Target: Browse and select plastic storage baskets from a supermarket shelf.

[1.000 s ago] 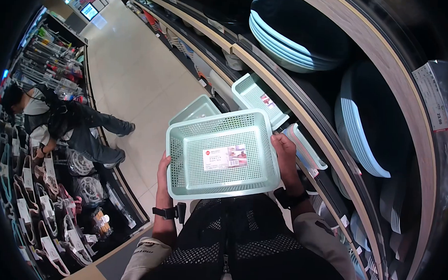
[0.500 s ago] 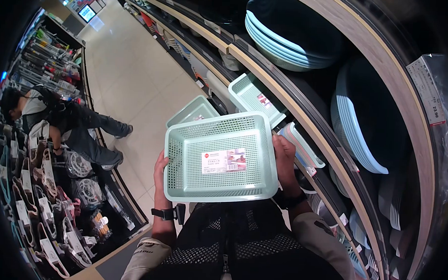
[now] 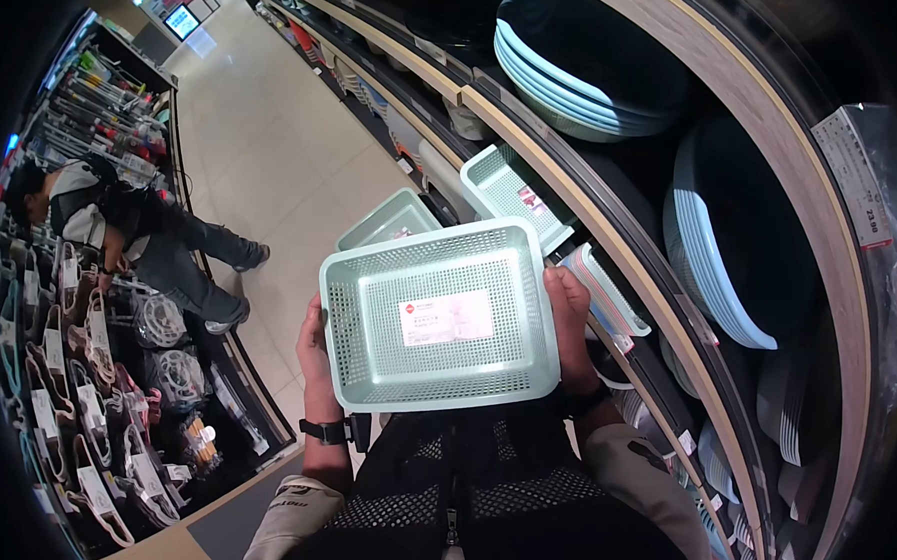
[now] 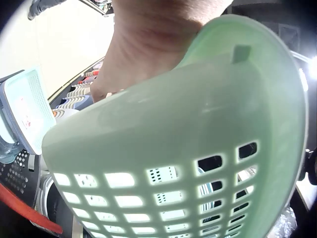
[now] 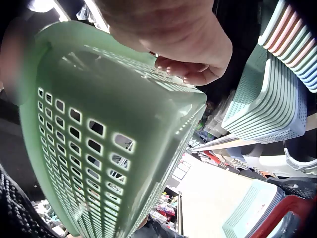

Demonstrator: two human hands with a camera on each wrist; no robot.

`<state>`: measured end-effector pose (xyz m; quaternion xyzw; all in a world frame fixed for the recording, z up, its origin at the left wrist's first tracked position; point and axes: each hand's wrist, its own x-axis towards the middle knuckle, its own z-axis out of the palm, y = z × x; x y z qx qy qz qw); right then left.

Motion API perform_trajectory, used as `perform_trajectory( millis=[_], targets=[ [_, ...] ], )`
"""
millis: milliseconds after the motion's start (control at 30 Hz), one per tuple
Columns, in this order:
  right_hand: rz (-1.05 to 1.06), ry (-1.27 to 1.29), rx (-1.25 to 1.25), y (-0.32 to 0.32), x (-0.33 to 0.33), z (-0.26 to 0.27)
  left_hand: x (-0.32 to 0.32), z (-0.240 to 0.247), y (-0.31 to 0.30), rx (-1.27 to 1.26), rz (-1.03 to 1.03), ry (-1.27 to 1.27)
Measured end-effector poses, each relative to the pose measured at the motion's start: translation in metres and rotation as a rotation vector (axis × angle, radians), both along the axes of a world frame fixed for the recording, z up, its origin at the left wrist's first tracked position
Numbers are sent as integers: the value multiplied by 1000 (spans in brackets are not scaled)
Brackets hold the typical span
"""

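Both hands hold up a pale green perforated plastic basket in front of the body, its inside facing the head camera. A white label with a red mark lies on its bottom. My left hand grips the left side, thumb near the rim. At the opposite side my right hand grips the basket. The right wrist view shows the right hand's curled fingers against the basket wall. In the left wrist view, the wall hides most of the left fingers.
Shelves on the right carry a green basket, stacked coloured baskets and blue basins. Another pale green basket sits just beyond the held one. To the left, a person bends over a display of hanging goods.
The basket's left side and my left hand have shifted slightly left, and glare now washes over part of the label. The person at left has moved their arm and upper body.
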<state>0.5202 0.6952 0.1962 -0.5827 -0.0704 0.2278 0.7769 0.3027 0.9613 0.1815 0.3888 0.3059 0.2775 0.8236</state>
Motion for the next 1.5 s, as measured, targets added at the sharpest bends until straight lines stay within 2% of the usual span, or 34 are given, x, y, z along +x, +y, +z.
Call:
perform_trajectory(
  millis=[267, 333, 433, 667, 733, 767, 833, 1033, 1167, 1233, 1267, 1333, 1367, 1433, 1500],
  targets=[
    [-12, 60, 45, -3, 8, -19, -4, 6, -4, 28, -128, -119],
    [-16, 200, 35, -4, 10, -12, -3, 20, -10, 37, -270, -198],
    [9, 275, 17, -10, 15, -16, -7, 17, -1, 150, -351, -97],
    [-13, 416, 59, -17, 18, -12, -22, 22, 17, 136, -390, -123],
    [80, 375, 44, -19, 21, -14, -25, 22, 21, 189, -447, -146],
    [79, 374, 44, -20, 21, -14, -27, 22, 21, 190, -447, -147],
    [70, 409, 63, -19, 19, -7, -30, 25, 19, 242, -421, 28],
    [84, 401, 118, -16, 14, 14, -27, 23, 17, 327, -419, 75],
    [93, 355, 118, -23, 20, -21, -20, 21, 13, 289, -380, 140],
    [179, 265, 95, -29, 24, -33, -15, 12, 14, 481, -305, 141],
    [178, 265, 94, -30, 25, -35, -15, 6, 18, 481, -305, 141],
    [209, 37, -23, -30, 27, -28, -17, -9, 31, 428, -292, 123],
    [209, 37, -24, -29, 27, -27, -17, -21, 36, 354, -242, 37],
    [237, 196, 80, -27, 26, -25, -18, -23, 41, 293, -266, 24],
    [247, 105, 17, -25, 24, -21, -15, -19, 37, 260, -257, -13]
  ],
)
